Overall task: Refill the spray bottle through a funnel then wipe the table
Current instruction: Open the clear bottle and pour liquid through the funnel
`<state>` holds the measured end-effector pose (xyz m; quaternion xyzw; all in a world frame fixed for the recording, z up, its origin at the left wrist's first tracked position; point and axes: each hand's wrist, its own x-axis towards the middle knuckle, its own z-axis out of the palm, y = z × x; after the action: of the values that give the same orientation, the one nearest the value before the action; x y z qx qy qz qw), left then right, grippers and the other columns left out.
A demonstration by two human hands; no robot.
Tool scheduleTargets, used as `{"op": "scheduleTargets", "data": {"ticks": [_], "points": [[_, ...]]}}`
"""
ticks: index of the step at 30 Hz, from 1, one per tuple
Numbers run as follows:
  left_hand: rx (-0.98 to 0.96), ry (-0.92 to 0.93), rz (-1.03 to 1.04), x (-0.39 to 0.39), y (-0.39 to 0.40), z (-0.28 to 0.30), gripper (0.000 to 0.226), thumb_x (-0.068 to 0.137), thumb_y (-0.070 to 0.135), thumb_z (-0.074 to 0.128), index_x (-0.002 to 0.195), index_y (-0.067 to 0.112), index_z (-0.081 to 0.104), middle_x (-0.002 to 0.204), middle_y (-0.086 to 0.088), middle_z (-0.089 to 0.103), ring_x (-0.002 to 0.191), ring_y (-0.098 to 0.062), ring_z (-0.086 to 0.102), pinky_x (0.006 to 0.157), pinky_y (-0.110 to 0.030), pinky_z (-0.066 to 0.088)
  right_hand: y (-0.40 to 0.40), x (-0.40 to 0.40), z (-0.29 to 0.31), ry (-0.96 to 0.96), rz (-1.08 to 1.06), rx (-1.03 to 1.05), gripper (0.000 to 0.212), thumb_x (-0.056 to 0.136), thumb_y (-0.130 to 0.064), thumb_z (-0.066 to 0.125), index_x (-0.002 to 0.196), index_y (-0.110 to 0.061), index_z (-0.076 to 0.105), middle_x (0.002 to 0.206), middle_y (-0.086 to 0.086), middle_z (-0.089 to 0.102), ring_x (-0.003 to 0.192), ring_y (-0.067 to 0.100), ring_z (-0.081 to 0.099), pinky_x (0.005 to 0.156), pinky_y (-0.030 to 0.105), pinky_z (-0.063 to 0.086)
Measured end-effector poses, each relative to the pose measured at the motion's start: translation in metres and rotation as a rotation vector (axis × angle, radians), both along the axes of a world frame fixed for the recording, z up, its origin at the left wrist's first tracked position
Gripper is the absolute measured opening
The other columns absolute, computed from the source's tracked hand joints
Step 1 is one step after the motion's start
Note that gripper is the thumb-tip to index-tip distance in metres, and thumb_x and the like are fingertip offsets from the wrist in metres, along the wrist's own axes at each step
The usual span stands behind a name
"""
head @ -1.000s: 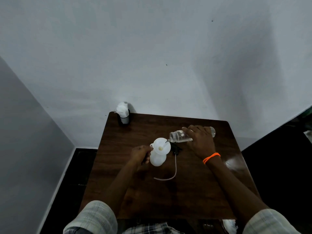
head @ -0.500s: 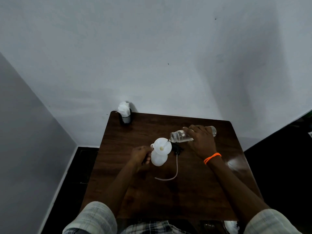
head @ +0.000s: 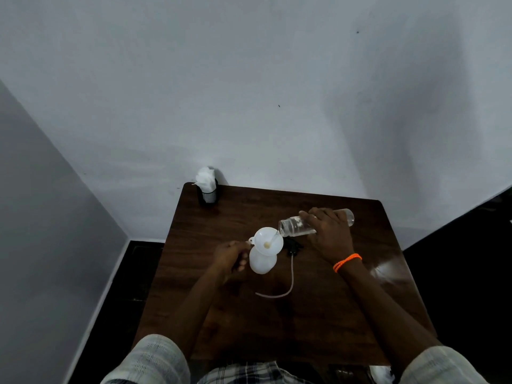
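Note:
A white spray bottle (head: 262,263) stands mid-table with a white funnel (head: 268,241) seated in its neck. My left hand (head: 231,257) grips the bottle's left side near the funnel's tab. My right hand (head: 329,231) holds a clear water bottle (head: 293,226) tipped almost flat, its mouth over the funnel's right rim, and a thin stream runs into the funnel. The black spray head (head: 293,247) lies on the table just right of the bottle, its pale dip tube (head: 291,281) curling toward me.
The dark wooden table (head: 318,314) stands against a white wall. A black mesh holder with white tissues (head: 207,187) sits at the far left corner. Dark floor lies to the left and right of the table.
Both hands and both bottles keep the same pose; the pouring goes on. Only the camera view has shifted slightly.

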<state>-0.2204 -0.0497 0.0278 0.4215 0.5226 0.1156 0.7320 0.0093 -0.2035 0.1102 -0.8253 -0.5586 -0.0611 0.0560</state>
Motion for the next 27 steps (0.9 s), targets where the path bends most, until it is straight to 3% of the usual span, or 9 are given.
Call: {"op": "scheduleTargets", "data": {"ticks": [6, 13, 17, 20, 24, 27], "points": [[-0.052, 0.02, 0.161, -0.006, 0.008, -0.001, 0.045, 0.086, 0.043, 0.078, 0.104, 0.004, 0.065, 0.088, -0.02, 0.068, 0.065, -0.028, 0.071, 0.041, -0.025, 0.05, 0.002, -0.003, -0.002, -0.007, 0.004, -0.028, 0.059, 0.072, -0.037, 0.05, 0.125, -0.022, 0.071, 0.113, 0.001, 0.07, 0.107, 0.027, 0.065, 0.089, 0.042, 0.035], [0.039, 0.062, 0.091, -0.012, 0.013, 0.003, 0.056, 0.088, 0.061, 0.064, 0.103, 0.008, 0.071, 0.083, -0.014, 0.073, 0.049, -0.016, 0.058, 0.044, -0.025, 0.04, 0.002, -0.005, -0.01, 0.0, -0.002, -0.029, 0.059, 0.067, -0.028, 0.072, 0.126, -0.022, 0.071, 0.114, 0.001, 0.07, 0.107, 0.028, 0.064, 0.09, 0.041, 0.035], [0.066, 0.038, 0.093, -0.01, 0.016, 0.011, 0.047, 0.092, 0.054, 0.06, 0.106, 0.01, 0.071, 0.087, -0.014, 0.072, 0.054, -0.016, 0.057, 0.044, -0.024, 0.039, 0.002, -0.004, -0.018, 0.029, -0.024, -0.043, 0.066, 0.064, -0.028, 0.088, 0.128, -0.023, 0.07, 0.117, 0.002, 0.071, 0.109, 0.027, 0.066, 0.09, 0.039, 0.031], [0.113, 0.016, 0.092, -0.007, 0.019, 0.021, 0.039, 0.091, 0.041, 0.069, 0.107, 0.006, 0.068, 0.086, -0.013, 0.07, 0.059, -0.017, 0.06, 0.047, -0.026, 0.045, 0.004, -0.005, -0.021, 0.046, -0.046, -0.043, 0.069, 0.061, -0.03, 0.091, 0.126, -0.022, 0.071, 0.115, 0.003, 0.073, 0.104, 0.027, 0.069, 0.087, 0.038, 0.031], [0.215, -0.107, 0.114, 0.004, 0.021, 0.04, 0.035, 0.08, 0.033, 0.085, 0.09, 0.005, 0.068, 0.075, -0.011, 0.07, 0.066, -0.023, 0.065, 0.067, -0.035, 0.055, 0.006, -0.006, -0.023, 0.068, -0.06, 0.051, 0.067, 0.068, -0.037, 0.088, 0.13, -0.022, 0.068, 0.119, 0.006, 0.074, 0.105, 0.025, 0.071, 0.085, 0.036, 0.035], [0.316, -0.144, 0.124, 0.018, 0.026, 0.058, 0.042, 0.072, 0.033, 0.091, 0.1, 0.008, 0.072, 0.091, -0.012, 0.077, 0.074, -0.017, 0.07, 0.064, -0.026, 0.057, 0.01, -0.006, -0.022, 0.095, -0.065, 0.159, 0.069, 0.067, -0.036, 0.089, 0.131, -0.021, 0.067, 0.12, 0.003, 0.073, 0.102, 0.023, 0.071, 0.085, 0.037, 0.042]]}}
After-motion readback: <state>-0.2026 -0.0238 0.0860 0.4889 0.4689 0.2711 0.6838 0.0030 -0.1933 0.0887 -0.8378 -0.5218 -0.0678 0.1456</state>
